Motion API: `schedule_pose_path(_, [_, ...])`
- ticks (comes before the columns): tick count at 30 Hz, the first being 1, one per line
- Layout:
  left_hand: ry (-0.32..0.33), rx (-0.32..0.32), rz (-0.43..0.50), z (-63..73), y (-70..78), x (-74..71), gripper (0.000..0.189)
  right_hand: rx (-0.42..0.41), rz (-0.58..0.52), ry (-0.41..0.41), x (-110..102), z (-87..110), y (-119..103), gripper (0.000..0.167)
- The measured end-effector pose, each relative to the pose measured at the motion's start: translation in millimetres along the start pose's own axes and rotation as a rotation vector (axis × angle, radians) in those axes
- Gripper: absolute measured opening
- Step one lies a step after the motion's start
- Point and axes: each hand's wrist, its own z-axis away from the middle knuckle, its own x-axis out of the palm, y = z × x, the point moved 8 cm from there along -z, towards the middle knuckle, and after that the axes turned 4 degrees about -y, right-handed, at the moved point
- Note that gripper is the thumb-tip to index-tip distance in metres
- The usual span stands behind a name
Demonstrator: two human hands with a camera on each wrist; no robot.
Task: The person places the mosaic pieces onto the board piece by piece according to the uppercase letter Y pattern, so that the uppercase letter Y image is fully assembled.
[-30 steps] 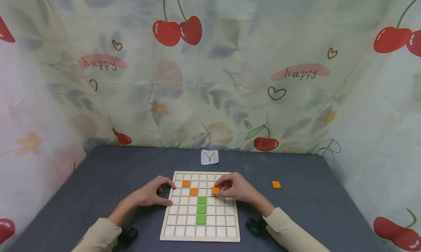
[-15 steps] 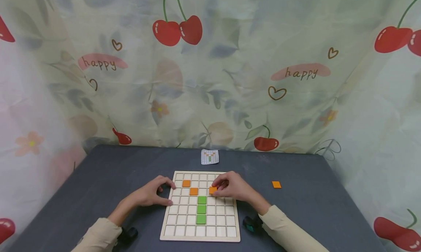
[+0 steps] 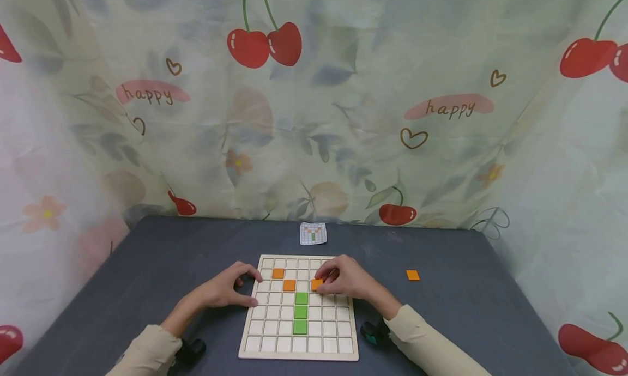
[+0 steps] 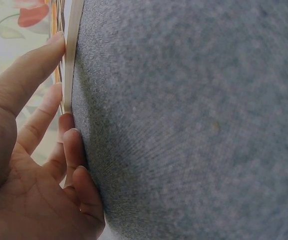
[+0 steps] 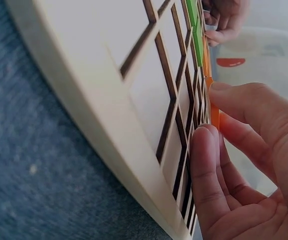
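A pale wooden grid board [image 3: 298, 357] lies on the table. Down its middle runs a column of three green tiles [image 3: 301, 312], and two orange tiles [image 3: 289, 285] sit stepped diagonally up to the left. Between thumb and fingers, my right hand [image 3: 345, 279] pinches another orange tile [image 3: 316, 284] over a cell right of the column; the right wrist view shows this tile [image 5: 214, 114] close against the grid. My left hand [image 3: 228, 284] touches the board's left edge with thumb and fingertips spread apart, its other fingers [image 4: 75, 147] bent down beside the edge.
One loose orange tile [image 3: 413, 275] lies on the dark table [image 3: 451, 310] to the right. Behind the board is a small printed card [image 3: 313, 234] with a coloured grid pattern. A patterned curtain [image 3: 314, 120] hangs at the table's back.
My right hand has shifted slightly left with the orange tile, from over a cell further right to near the green column. The left hand has stayed at the board's edge.
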Motion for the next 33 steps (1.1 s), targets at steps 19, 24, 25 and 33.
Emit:
schedule_pose_path(19, [0.002, 0.019, -0.002, 0.4, -0.2, 0.5, 0.041, -0.003, 0.021, -0.003, 1.1, -3.0, -3.1, 0.017])
schedule_pose_path(24, [0.001, 0.018, -0.005, 0.6, 1.0, 0.2, 0.041, 0.004, 0.022, -0.002, 1.2, -3.4, -3.5, 0.017])
schedule_pose_path(25, [0.0, 0.017, -0.005, 0.4, 0.8, 0.2, 0.041, 0.006, 0.023, -0.002, 1.4, -3.5, -3.3, 0.017])
schedule_pose_path(33, [0.003, -0.004, -0.009, 0.0, -1.6, 0.8, 0.041, 0.027, 0.045, -0.003, 3.9, -4.7, -2.5, 0.016])
